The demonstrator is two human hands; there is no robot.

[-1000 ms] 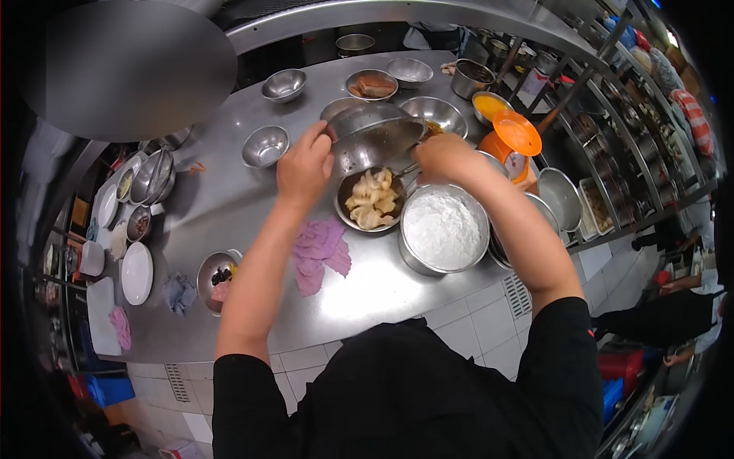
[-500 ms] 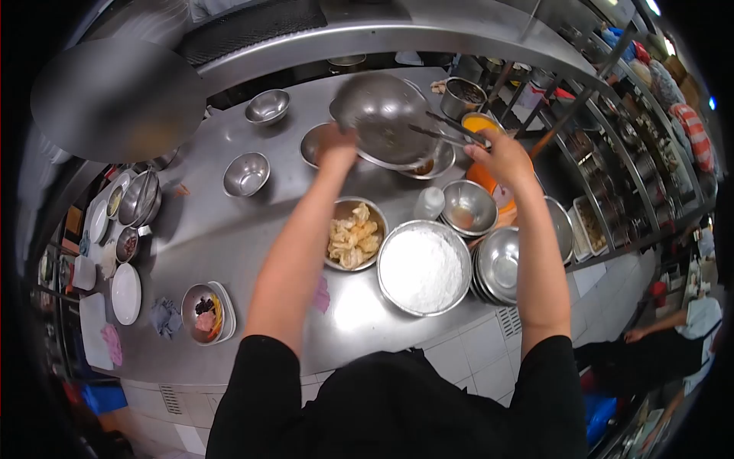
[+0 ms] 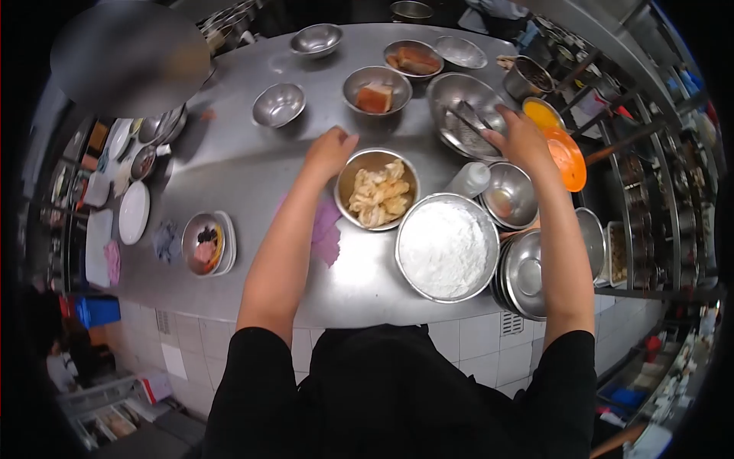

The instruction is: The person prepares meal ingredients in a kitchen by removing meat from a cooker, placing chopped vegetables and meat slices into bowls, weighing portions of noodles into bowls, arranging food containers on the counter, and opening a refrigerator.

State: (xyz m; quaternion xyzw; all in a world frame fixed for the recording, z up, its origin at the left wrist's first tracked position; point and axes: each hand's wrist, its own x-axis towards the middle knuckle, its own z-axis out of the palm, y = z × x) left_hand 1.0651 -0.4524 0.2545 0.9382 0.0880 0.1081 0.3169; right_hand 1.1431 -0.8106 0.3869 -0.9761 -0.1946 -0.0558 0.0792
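In the head view my right hand grips dark metal tongs, whose arms reach over a large steel bowl. My left hand holds nothing; its fingers are loosely bent, with a gap at the thumb. It hovers by the upper left of a steel bowl holding pale, battered-looking pieces. Right of that stands a wide bowl of white powder, with a white squeeze bottle behind it. Farther back, one bowl holds a reddish-brown block and another holds similar pieces.
Small steel bowls stand at the back left. Stacked bowls and an orange plate are at right. A purple cloth lies beside my left forearm. A bowl of mixed ingredients and a white plate sit at left.
The large bowl has been set down at the back right, and my left hand has let go and come back leftward. Bowls with brown pieces show now. The camera view has shifted.
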